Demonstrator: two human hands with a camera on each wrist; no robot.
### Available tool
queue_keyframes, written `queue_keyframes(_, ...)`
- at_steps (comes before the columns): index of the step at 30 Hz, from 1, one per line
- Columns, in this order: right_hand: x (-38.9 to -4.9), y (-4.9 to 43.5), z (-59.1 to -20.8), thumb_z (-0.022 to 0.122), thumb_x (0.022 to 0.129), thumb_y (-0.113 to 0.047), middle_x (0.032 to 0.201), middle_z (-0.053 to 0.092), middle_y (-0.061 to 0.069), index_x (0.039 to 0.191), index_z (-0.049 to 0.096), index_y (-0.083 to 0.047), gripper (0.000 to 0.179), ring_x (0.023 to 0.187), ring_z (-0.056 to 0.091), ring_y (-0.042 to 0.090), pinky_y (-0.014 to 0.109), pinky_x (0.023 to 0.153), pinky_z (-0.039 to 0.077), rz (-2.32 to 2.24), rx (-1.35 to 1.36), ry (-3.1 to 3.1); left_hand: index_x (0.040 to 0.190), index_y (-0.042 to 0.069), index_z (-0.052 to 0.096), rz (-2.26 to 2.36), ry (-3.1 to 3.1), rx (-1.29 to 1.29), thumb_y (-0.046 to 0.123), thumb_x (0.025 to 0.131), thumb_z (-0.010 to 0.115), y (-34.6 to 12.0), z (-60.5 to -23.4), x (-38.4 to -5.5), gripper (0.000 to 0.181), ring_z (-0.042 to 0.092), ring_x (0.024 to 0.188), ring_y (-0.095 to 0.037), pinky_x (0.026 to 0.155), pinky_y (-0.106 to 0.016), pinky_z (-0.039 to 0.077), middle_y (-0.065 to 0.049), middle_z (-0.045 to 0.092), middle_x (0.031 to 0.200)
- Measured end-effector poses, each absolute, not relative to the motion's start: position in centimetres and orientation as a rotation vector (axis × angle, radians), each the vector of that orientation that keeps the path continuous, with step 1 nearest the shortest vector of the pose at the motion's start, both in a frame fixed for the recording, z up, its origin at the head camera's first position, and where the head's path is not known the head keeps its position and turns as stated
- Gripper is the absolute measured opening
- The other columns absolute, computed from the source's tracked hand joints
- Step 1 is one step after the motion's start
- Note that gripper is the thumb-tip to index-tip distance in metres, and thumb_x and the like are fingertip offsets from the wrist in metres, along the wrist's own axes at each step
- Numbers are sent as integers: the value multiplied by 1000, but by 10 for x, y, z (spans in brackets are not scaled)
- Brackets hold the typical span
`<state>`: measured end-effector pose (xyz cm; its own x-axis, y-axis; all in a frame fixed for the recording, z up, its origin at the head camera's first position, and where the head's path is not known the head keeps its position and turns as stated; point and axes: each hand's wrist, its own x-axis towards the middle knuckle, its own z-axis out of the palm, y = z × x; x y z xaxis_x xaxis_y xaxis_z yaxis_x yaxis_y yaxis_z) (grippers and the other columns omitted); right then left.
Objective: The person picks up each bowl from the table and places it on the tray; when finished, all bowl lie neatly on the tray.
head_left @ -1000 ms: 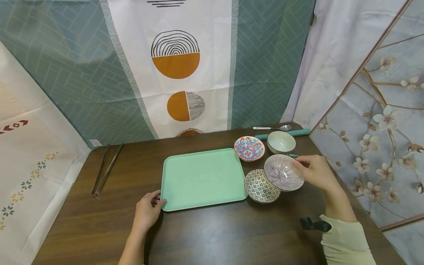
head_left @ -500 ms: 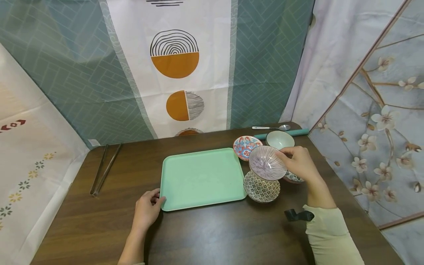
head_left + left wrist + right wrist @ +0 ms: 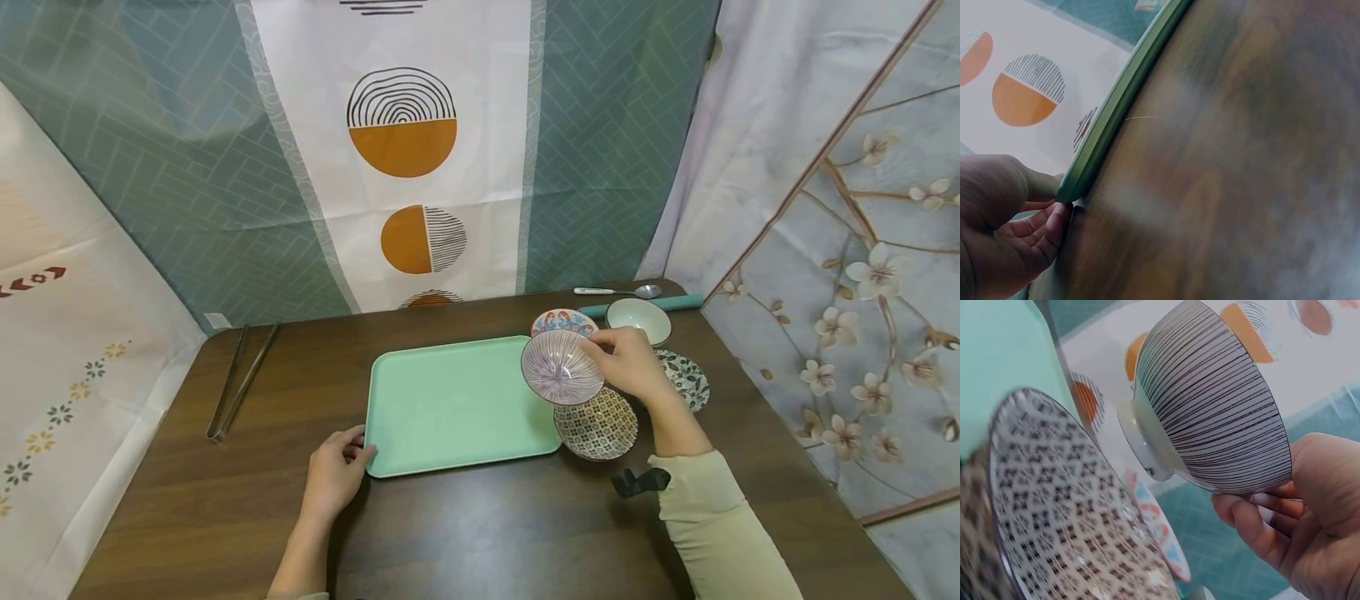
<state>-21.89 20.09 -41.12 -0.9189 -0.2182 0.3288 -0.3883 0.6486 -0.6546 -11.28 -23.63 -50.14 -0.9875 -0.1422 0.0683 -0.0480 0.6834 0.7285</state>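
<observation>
In the head view my right hand (image 3: 630, 362) pinches the right rim of a purple-striped bowl (image 3: 562, 367). The bowl hangs over the right edge of a mint-green tray (image 3: 457, 408), and its ribbed-looking striped outside and pale foot show in the right wrist view. My left hand (image 3: 336, 471) pinches the tray's near left corner; in the left wrist view the thumb lies above the tray rim (image 3: 1110, 112) and the fingers curl below it. Close under the held bowl stands a brown-and-cream patterned bowl (image 3: 597, 427). Behind it a red-and-blue flowered bowl (image 3: 562, 319) is partly hidden.
A white bowl (image 3: 641, 319) and a dark-leaf patterned bowl (image 3: 686, 379) stand at the right, the latter partly behind my right arm. A teal stick-like bar (image 3: 681, 302) and a spoon (image 3: 618, 292) lie at the back edge. Metal tongs (image 3: 242, 383) lie at the left.
My right hand has carried the striped bowl leftward, from over the right-hand bowls to the tray's right edge. The left hand keeps its place at the tray corner.
</observation>
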Motion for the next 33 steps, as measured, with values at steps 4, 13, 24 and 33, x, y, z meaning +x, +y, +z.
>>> queue_keyframes(4, -223, 187, -414, 68, 97, -13, 60, 56, -1, 80, 76, -2, 22, 55, 43, 12, 27, 52, 36, 1114, 538, -2647, 124, -10, 66, -1197, -2774, 162, 3, 93, 72, -236, -500, -113, 34, 63, 88, -24, 71, -28, 53, -14, 66, 102)
queue_keyframes(13, -231, 157, -429, 67, 97, -13, 52, 42, -8, 59, 59, -10, 39, 51, 40, 10, 25, 48, 32, 1138, 551, -2678, 125, -10, 65, -1202, -2771, 163, 4, 93, 72, -236, -500, -112, 35, 62, 87, -23, 69, -26, 52, -14, 66, 102)
queue_keyframes(24, -237, 126, -428, 62, 100, -11, 51, 60, 1, 74, 72, -2, 29, 42, 60, 11, 54, 75, 58, 1276, 536, -2747, 123, -11, 66, -1216, -2768, 125, 1, 92, 72, -234, -497, -111, 33, 62, 85, -23, 68, -26, 53, -14, 65, 100)
queue_keyframes(33, -249, 103, -439, 58, 102, -11, 68, 68, 7, 87, 75, 1, 26, 49, 65, 13, 26, 47, 52, 1316, 449, -2843, 126, -11, 63, -1231, -2780, 111, 1, 92, 72, -236, -499, -113, 37, 62, 88, -24, 71, -28, 53, -14, 64, 102)
